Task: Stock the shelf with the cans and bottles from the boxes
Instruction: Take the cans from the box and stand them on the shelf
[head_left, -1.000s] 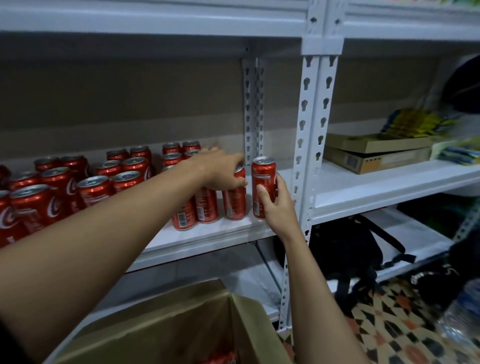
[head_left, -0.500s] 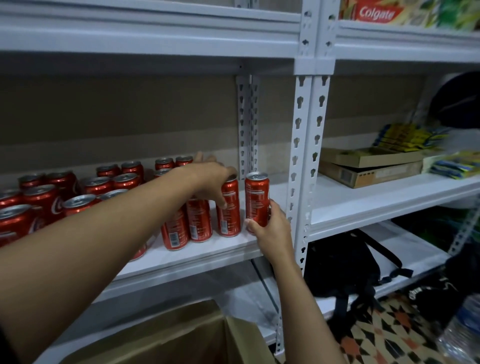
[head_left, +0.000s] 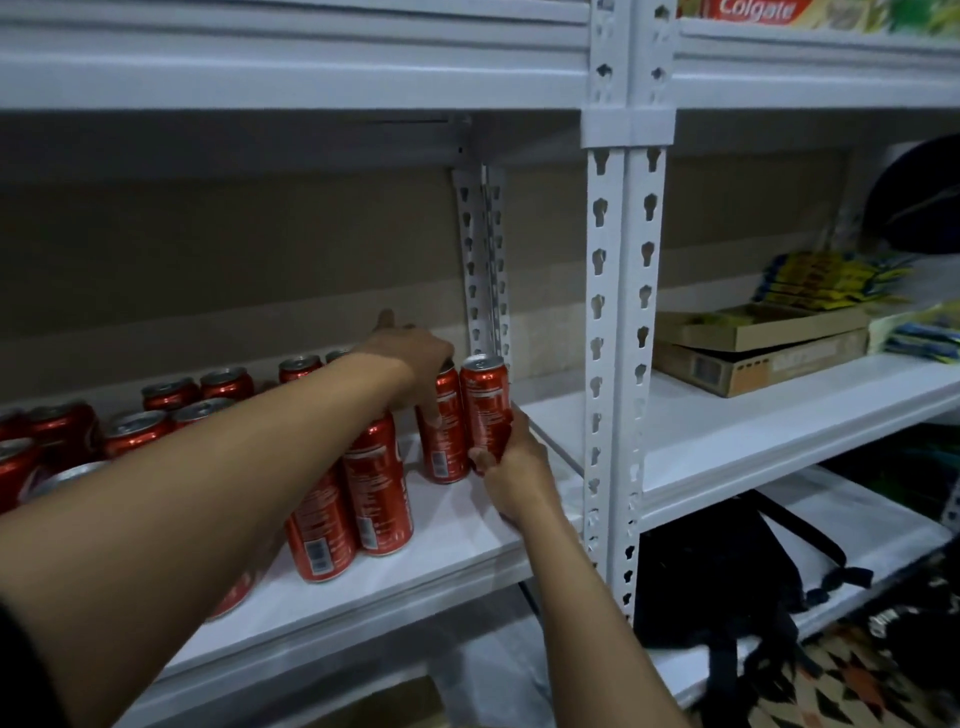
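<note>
Several tall red cans stand on the white shelf (head_left: 467, 551). My right hand (head_left: 514, 467) grips the rightmost can (head_left: 483, 400) low on its side, near the shelf's right post. My left hand (head_left: 410, 358) reaches over from the left and holds the neighbouring can (head_left: 447, 436) from the top, fingers down its front. Two more slim cans (head_left: 376, 493) stand in front of these. A group of shorter red cans (head_left: 140, 426) fills the left and back of the shelf, partly hidden by my left forearm.
White perforated uprights (head_left: 623, 338) divide the shelving. The right bay holds flat cardboard boxes (head_left: 753, 348) and yellow-blue packets (head_left: 826, 280). A black bag (head_left: 727, 582) sits on the lower right shelf. A cardboard box edge (head_left: 395, 706) shows at the bottom. Toothpaste boxes (head_left: 753, 10) sit above.
Both hands have pushed their cans further back on the shelf. My right hand has slid lower on its can. The view has risen, so the cardboard box has nearly left the frame.
</note>
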